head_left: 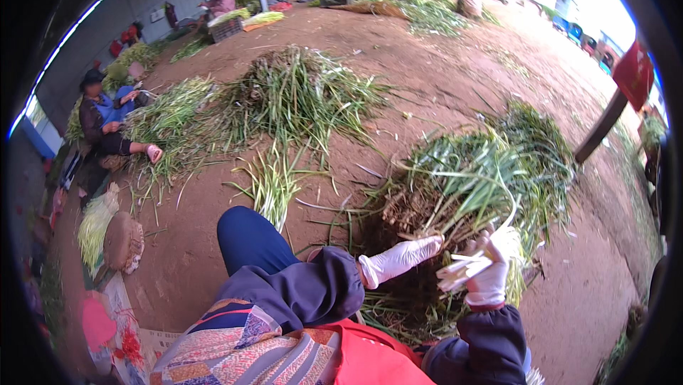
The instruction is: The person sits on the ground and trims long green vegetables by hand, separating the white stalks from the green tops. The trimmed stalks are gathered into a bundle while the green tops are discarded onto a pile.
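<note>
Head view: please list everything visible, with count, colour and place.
Near leafy pile: one, green, centre right
Far heap: one, green, upper centre
Small bunch: one, pale green, centre
White stalks: several, white, in right hand
Round object: one, brown, lower left
Co-worker: one, dark and blue clothing, left
Post: one, dark, right
Distant people: several, mixed colours, top
Left hand: one, white glove, at pile's roots
Right hand: one, white glove, lower right
Leg: one, dark blue, lower centre

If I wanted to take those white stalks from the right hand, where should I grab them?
I'd probably take the white stalks by their free ends, coming from the left, just below the left hand in the picture. Those ends stick out that way, slightly spread, while the gloved right hand wraps the part behind them.
</note>
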`<act>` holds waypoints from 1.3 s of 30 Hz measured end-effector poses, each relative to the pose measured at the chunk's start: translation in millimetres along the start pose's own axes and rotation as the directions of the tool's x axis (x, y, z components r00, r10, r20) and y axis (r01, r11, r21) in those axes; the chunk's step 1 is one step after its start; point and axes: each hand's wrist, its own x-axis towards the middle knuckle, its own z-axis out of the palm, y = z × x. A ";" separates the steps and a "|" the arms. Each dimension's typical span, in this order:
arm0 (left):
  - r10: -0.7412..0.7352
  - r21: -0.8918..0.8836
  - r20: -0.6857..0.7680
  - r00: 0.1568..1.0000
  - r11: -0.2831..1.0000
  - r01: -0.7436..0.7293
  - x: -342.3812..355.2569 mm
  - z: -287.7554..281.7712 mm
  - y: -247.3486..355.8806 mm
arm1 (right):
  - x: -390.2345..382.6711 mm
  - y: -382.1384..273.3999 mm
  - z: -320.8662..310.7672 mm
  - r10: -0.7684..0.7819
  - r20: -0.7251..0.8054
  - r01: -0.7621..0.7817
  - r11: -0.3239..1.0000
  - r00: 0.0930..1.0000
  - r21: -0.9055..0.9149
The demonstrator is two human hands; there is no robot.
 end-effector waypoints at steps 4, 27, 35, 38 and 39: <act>-0.243 -0.233 0.458 0.855 0.895 0.379 11.8 20.8 4.5 | 2.8 -16.3 9.1 0.195 -0.068 -0.191 0.979 0.978 0.073; 0.185 0.666 -0.179 0.966 0.746 -0.020 81.5 -23.2 77.4 | 4.6 -91.2 3.7 -0.172 0.179 0.139 0.973 0.969 0.186; -0.160 0.443 -0.167 0.973 0.869 0.220 14.3 18.4 32.7 | 7.4 11.1 -3.4 0.045 -0.104 -0.078 0.937 0.994 -0.340; -0.314 0.408 -0.057 0.948 0.859 0.309 3.7 14.3 26.6 | 16.1 17.6 -13.2 0.113 -0.269 -0.196 0.933 0.956 -0.302; -0.407 0.351 0.008 0.913 0.856 0.378 5.3 9.8 27.1 | 18.5 17.5 -16.5 0.138 -0.270 -0.226 0.917 0.953 -0.329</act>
